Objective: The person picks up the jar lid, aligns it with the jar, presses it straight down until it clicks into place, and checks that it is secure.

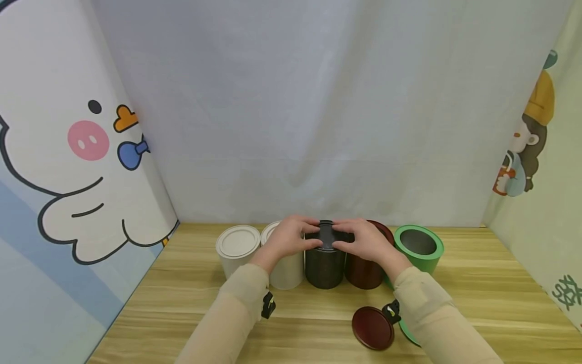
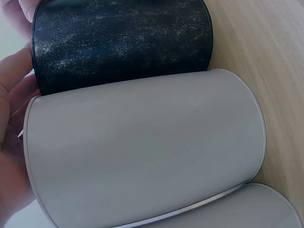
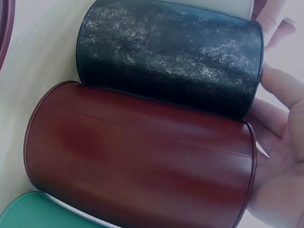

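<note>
A black can [image 1: 324, 272] with a black lid [image 1: 327, 236] on top stands in the middle of a row of cans. From the left, my left hand [image 1: 290, 235] touches the lid's edge, its fingers extended and its thumb at the near side. Opposite it, my right hand [image 1: 362, 239] rests its fingers and thumb on the lid's right side. Under the left hand is a white can [image 2: 142, 147], close against the black one. A dark red can [image 3: 137, 152] stands beneath the right hand, its top mostly hidden by that hand.
Another lidded white can [image 1: 238, 243] ends the row at left. A green can [image 1: 425, 260] with a dark round top centre stands at right. Nearer on the wooden table [image 1: 309, 333] lie a dark red lid [image 1: 373, 328] and a green lid [image 1: 407, 333], partly behind the right sleeve.
</note>
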Demonstrator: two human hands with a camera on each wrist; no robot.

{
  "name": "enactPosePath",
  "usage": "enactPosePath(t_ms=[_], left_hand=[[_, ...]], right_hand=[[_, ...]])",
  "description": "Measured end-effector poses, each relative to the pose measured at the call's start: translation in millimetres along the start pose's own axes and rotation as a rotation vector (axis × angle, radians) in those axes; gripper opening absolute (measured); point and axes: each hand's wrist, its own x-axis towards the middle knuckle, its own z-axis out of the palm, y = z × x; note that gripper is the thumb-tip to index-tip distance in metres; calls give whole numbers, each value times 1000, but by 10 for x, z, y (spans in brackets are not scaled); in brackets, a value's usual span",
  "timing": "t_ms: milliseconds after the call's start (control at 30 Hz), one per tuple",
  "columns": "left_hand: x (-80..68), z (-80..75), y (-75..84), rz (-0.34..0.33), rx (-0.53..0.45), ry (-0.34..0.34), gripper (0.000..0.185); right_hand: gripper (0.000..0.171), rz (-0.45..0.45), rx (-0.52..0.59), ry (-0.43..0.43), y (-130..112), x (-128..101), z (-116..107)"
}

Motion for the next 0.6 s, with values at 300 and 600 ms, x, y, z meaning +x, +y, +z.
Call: enactPosePath(t_ms=[300, 600], left_hand=[[9, -17, 20, -14, -29, -18, 35], [15, -12, 31, -60, -49, -27, 36]], right_hand=[[46, 20, 18, -23, -22, 9, -16], [42, 31, 22, -33, -43, 12, -18]])
